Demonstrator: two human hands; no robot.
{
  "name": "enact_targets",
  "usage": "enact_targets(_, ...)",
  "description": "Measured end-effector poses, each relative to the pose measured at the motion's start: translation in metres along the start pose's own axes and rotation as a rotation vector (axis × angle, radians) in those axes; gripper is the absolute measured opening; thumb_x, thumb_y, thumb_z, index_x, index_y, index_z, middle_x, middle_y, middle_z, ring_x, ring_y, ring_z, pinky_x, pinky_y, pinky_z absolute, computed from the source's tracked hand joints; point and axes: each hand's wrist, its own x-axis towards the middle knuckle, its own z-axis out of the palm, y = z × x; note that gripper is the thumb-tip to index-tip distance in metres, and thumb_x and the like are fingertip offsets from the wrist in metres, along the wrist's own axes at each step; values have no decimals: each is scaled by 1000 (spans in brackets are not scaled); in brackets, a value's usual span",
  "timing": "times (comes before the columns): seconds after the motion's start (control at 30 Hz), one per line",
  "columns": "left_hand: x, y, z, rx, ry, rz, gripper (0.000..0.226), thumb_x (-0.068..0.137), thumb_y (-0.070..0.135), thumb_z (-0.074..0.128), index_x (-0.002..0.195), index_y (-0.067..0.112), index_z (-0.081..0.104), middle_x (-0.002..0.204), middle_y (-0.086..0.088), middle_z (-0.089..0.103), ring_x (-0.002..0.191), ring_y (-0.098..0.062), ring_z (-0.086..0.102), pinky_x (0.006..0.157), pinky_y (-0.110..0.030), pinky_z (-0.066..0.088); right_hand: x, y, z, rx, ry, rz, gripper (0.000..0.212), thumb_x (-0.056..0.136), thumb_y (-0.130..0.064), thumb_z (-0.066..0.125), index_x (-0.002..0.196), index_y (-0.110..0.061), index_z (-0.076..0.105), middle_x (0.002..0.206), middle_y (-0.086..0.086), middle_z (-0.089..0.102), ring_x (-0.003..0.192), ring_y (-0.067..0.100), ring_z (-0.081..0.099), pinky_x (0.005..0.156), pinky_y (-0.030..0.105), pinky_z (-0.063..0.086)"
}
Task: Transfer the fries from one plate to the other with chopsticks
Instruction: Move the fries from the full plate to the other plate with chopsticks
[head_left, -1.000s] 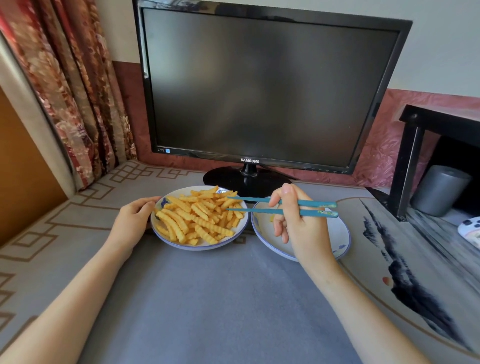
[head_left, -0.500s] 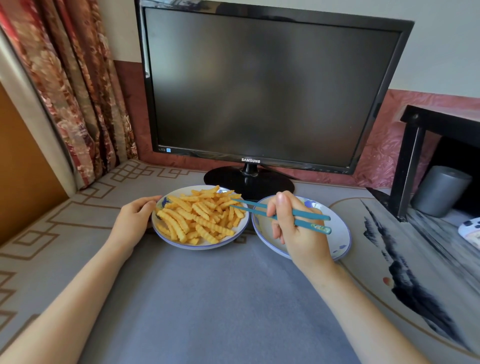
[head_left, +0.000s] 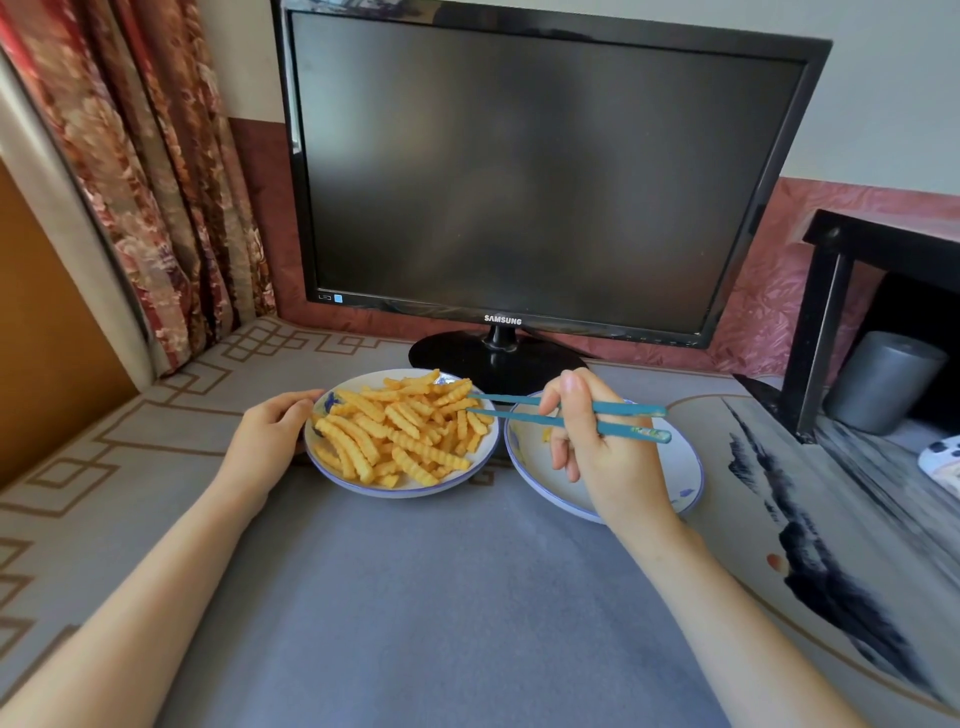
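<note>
A white plate with a blue rim (head_left: 337, 470) holds a heap of crinkle-cut fries (head_left: 400, 428). My left hand (head_left: 262, 441) rests against that plate's left edge, fingers curved round the rim. To the right lies a second white plate (head_left: 685, 467); a small yellow bit shows on it beside my fingers, and my hand hides much of it. My right hand (head_left: 597, 447) grips a pair of teal chopsticks (head_left: 519, 408) above the second plate. Their tips are spread apart and reach the right side of the fries, with a fry end between them.
A black Samsung monitor (head_left: 545, 171) stands right behind the plates, its round base (head_left: 493, 364) close to them. A patterned curtain (head_left: 156, 182) hangs at the left. At the right are a black shelf frame (head_left: 821, 332) and a grey cylinder (head_left: 883, 382).
My right hand first dropped lower with the chopsticks tilted, then rose again. The chopstick tips now sit level at the right side of the fries. My left hand has stayed at the plate.
</note>
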Motion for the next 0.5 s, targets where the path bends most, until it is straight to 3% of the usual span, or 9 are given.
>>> enact_targets(0.13, 0, 1, 0, 10, 6, -2, 27, 99, 11, 40, 107, 17, 65, 93, -3, 69, 86, -20, 64, 86, -36, 50, 3, -2, 1, 52, 20, 49, 35, 96, -44, 33, 72, -28, 52, 48, 13, 47, 41, 17, 40, 45, 31, 38)
enact_targets(0.23, 2, 0, 0, 35, 19, -7, 28, 97, 11, 42, 109, 14, 67, 97, -8, 69, 89, -22, 64, 90, -37, 50, 4, 0, 3, 81, 18, 75, 35, 96, -42, 33, 71, -25, 53, 44, 4, 47, 41, 20, 40, 44, 25, 37)
enact_targets(0.5, 1, 1, -1, 47, 20, -16, 28, 98, 12, 41, 106, 19, 67, 94, -4, 70, 88, -22, 65, 90, -38, 51, 1, -3, 6, 112, 93, 68, 38, 95, -43, 34, 68, -22, 51, 44, 5, 46, 41, 21, 41, 45, 21, 37)
